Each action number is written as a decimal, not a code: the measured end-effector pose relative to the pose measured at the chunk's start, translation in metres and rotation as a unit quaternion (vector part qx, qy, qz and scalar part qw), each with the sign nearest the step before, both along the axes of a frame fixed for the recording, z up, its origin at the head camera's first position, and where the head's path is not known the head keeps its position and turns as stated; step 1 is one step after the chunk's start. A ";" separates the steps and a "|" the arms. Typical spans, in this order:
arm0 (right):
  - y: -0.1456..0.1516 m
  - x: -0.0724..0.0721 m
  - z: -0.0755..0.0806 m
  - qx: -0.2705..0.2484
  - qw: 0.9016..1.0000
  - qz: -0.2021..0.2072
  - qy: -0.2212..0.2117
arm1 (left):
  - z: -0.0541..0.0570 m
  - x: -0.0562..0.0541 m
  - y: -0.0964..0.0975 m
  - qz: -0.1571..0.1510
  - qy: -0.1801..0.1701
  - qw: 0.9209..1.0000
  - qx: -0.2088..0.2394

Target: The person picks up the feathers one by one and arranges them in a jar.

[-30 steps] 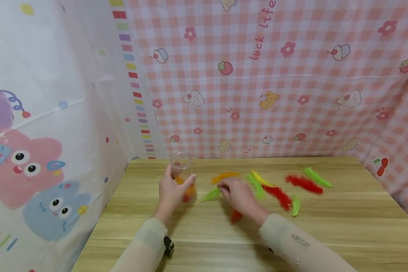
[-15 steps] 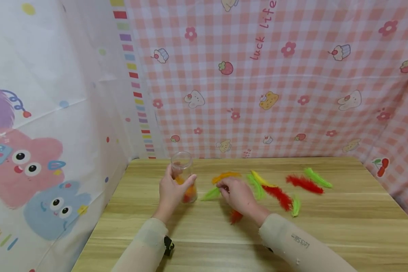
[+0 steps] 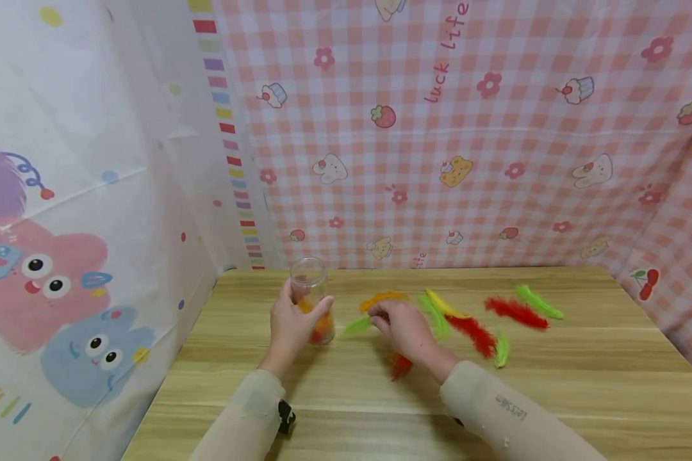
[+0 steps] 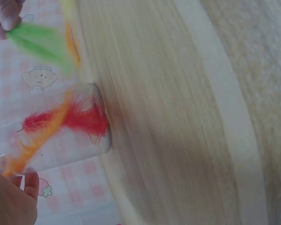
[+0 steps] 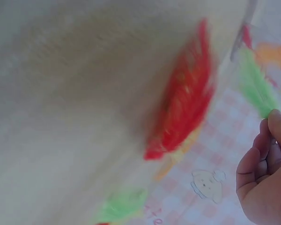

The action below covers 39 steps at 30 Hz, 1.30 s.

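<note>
1. Green feather (image 3: pixel 355 327): my right hand (image 3: pixel 405 330) pinches one end between thumb and fingertips; the other end points toward the clear jar (image 3: pixel 309 283), just beside it.
2. My left hand (image 3: pixel 291 325) grips the clear jar, which stands on the counter (image 3: pixel 375 410) with red and orange feathers (image 4: pixel 86 121) inside.
3. Farther back, a yellow feather (image 3: pixel 445 304) and an orange feather (image 3: pixel 383 299) lie on the wood-grained counter.
4. Behind the counter hangs a pink checked cloth (image 3: pixel 418 214).
</note>
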State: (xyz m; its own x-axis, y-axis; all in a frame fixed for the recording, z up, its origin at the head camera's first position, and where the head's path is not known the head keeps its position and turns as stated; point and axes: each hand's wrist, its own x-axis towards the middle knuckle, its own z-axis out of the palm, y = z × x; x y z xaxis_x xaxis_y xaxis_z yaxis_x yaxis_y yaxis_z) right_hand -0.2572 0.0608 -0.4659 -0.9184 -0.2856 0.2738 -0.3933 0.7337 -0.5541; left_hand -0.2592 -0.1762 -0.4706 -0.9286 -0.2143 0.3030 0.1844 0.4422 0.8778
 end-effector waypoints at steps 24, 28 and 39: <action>-0.010 -0.004 0.149 -0.054 0.989 0.038 0.129 | 0.001 0.000 0.000 0.002 -0.005 1.000 0.000; -0.031 -0.006 0.158 0.068 0.972 0.059 0.215 | 0.000 -0.001 0.000 0.005 -0.001 1.000 -0.009; -0.079 -0.014 0.154 0.249 0.938 0.129 0.202 | 0.002 0.000 -0.002 -0.005 -0.018 1.000 0.007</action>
